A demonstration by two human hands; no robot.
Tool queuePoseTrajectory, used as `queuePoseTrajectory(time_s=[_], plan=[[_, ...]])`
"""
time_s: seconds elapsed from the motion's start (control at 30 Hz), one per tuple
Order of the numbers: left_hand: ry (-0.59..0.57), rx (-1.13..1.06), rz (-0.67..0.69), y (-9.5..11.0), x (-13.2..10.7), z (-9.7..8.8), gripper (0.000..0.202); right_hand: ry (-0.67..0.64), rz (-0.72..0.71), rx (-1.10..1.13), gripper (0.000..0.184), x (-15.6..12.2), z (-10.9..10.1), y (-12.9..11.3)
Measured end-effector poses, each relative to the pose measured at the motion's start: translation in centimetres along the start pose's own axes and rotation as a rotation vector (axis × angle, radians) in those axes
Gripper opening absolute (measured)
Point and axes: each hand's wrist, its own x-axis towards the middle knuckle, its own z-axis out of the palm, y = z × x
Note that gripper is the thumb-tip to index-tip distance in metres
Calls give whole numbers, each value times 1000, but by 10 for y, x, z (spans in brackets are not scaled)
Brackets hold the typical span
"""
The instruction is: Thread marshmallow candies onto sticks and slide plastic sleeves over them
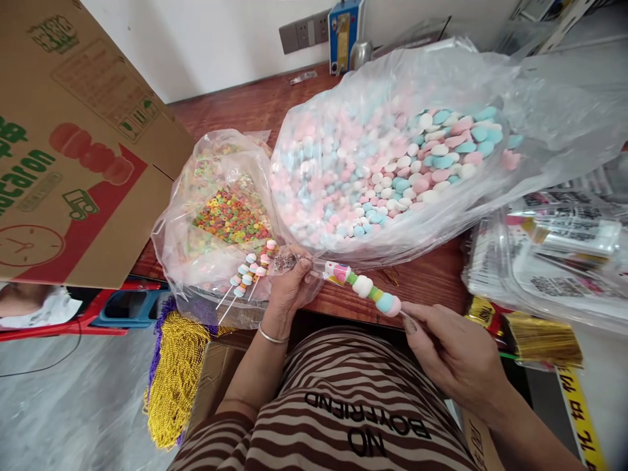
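My right hand (454, 356) pinches the stick end of a candy skewer (363, 286), threaded with white, green, yellow, blue and pink pieces. The skewer's far end, with a pink and white printed piece, lies at a clear plastic sleeve (318, 268). My left hand (293, 281) is closed on that sleeve, thumb on top; a dark, crinkled bit shows beyond its fingers. Just left of this hand, several finished candy skewers (249, 269) rest on a bag of small colourful rings (233, 216). A large clear bag of pink, white and blue candies (392, 176) lies behind both hands.
A tall cardboard box (93, 131) stands on the left. Stacked clear packaging (549, 261) and a bundle of gold twist ties (544, 337) lie on the right. Gold bead strings (176, 379) hang below the wooden table (220, 98). A blue device (346, 36) stands by the wall.
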Motion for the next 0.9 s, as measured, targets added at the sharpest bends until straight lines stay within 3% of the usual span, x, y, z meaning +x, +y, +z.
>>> queuePoseTrajectory(time_s=[0.13, 0.27, 0.43, 0.53, 0.63, 0.77, 0.83, 0.9], plan=[[-7, 22, 16, 0, 3, 10, 37, 20, 33, 5, 11, -2, 10, -3], [70, -184, -104, -3, 5, 33, 28, 79, 5, -25, 17, -1, 29, -5], [111, -451, -253, -3, 8, 55, 9, 195, -94, -244, 27, -2, 46, 0], [106, -497, -267, -3, 11, 59, 10, 175, -91, -163, 22, -1, 48, -1], [78, -515, -272, -6, 13, 60, 15, 83, 169, 196, 15, -1, 50, -7], [46, -553, -282, -10, 15, 60, 17, -140, 720, 884, 36, -1, 59, -17], [57, -543, -280, -11, 15, 60, 17, -152, 807, 1035, 41, -1, 64, -18], [85, -506, -274, -12, 15, 61, 17, -60, 688, 835, 35, 0, 67, -14]])
